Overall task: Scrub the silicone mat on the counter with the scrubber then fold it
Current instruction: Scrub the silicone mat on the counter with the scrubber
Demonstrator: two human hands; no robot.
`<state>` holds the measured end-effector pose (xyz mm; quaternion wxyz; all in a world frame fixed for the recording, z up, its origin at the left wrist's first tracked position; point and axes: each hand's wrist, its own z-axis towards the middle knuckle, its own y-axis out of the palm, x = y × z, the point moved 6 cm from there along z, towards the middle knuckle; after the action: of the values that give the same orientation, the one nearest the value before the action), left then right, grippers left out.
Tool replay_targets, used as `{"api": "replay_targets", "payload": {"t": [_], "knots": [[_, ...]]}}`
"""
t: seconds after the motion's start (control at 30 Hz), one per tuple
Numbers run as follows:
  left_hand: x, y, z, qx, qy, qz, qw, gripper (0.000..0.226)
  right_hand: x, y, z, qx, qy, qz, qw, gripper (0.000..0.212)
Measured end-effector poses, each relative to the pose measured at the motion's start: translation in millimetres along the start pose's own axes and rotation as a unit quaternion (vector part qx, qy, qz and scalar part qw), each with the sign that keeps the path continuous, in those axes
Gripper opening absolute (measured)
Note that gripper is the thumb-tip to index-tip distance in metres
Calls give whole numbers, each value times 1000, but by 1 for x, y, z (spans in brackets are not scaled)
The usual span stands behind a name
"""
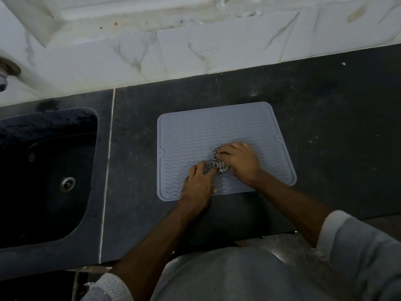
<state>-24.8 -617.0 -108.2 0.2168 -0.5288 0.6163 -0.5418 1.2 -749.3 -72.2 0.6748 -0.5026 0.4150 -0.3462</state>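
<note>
Two bare hands work on a grey silicone mat (201, 135) laid flat on a dark stone counter (325, 118), seen from a camera worn on the person's head. Right hand (239, 160) curls its fingers around a small checked scrubber (219, 160), bunched and pressed onto the mat's wavy ridges just right of the mat's middle. Left hand (198, 183) lies on the near part of the mat with fingers mostly straight, their tips touching the mat just beside the scrubber; its thumb side reaches the mat's near edge. Both hands sit close together, almost touching at the scrubber, and both are slightly blurred. Bare forearms run back toward the viewer, ending in pale rolled sleeves (338, 231). Mat lies unfolded, its raised rim showing on all sides, with small notches at the left and right edges; its near edge is close to the counter's front edge. Left of the mat, past a pale joint line (108, 161) in the stone, a dark sink (71, 213) is set into the counter, its metal drain (68, 184) showing. Behind the counter rises a wall of white, grey-veined tiles (217, 51); a metal fitting (8, 69) shows at the far left
</note>
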Motion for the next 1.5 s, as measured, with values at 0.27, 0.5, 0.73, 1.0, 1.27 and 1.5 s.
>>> {"api": "replay_targets", "payload": {"t": [0.27,0.5,0.73,1.0,1.27,1.5], "knots": [[-1,0,-2,-12,3,-4,1000,69,59,-20,-37,-29,50,-31,998,41],[-3,3,1,-11,0,8,1000,73,12,-9,1,6,20,7,1000,35],[-8,6,4,-21,15,11,1000,74,45,-5,-32,-17,38,0,999,39],[-11,-8,-5,-42,50,-78,995,70,58,-14,-38,-2,103,22,994,40],[-99,-53,-12,11,-17,-145,989,102,25,-14,-14,28,83,45,995,37],[-138,-47,-15,-59,-11,-74,995,119,-36,12,11,-33,-48,7,998,46]]}}
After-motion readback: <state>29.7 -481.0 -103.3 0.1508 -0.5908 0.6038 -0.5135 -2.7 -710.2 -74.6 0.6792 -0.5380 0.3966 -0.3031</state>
